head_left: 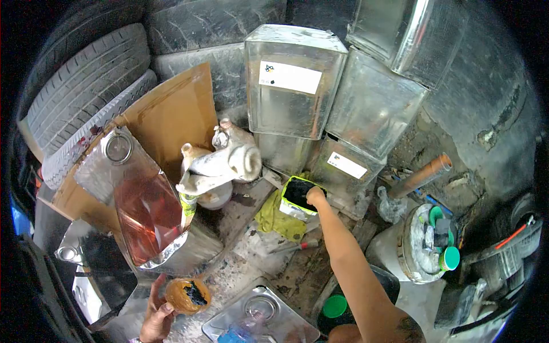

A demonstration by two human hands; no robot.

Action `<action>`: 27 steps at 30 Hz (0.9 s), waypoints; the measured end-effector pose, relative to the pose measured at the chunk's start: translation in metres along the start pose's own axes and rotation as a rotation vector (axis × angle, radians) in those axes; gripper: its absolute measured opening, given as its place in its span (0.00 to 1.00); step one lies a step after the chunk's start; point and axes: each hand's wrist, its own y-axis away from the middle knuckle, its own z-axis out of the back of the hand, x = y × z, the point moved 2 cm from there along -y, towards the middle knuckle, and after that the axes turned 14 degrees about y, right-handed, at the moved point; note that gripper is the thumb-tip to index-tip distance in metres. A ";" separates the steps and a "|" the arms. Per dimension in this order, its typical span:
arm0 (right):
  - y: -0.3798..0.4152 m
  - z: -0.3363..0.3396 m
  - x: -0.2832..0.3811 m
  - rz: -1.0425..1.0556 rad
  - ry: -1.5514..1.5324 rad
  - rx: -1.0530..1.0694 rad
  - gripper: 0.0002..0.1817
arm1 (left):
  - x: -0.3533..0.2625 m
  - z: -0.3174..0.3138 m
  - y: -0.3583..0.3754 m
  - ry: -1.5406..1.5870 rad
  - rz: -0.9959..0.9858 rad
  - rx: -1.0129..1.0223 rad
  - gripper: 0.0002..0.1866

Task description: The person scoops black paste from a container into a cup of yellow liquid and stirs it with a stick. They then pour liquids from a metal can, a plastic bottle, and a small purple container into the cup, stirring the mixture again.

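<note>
My left hand (156, 318) is closed around the side of a small orange-brown bowl (176, 297). Black material lies inside the bowl, which tilts so that its opening shows. My right hand (315, 195) reaches forward to a yellow-green tub (295, 212) with black contents. Its fingers are curled at the tub's right side, and whatever they grip is hidden. Beneath and left of the tub lies a crumpled yellow-green cloth (274, 217). A brush-like tool with a reddish handle (307, 244) rests on the floor below it.
Metal tins (291, 108) are stacked at the back. On the left stand a tin of reddish liquid (150, 220), cardboard (171, 108) and tyres (91, 86). White bottles (220, 163) sit mid-left. A square metal lid (229, 317) is in front, and a round drum (394, 246) stands right.
</note>
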 end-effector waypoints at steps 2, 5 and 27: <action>-0.054 -0.051 -0.007 0.149 0.019 -0.094 0.12 | 0.000 -0.004 0.000 -0.023 -0.002 0.008 0.57; -0.057 -0.055 -0.017 0.249 -0.152 -0.099 0.13 | -0.001 -0.019 -0.001 0.060 0.023 0.016 0.56; 0.323 0.212 -0.061 0.367 -1.421 -0.011 0.10 | 0.043 -0.148 -0.103 0.034 0.117 0.160 0.55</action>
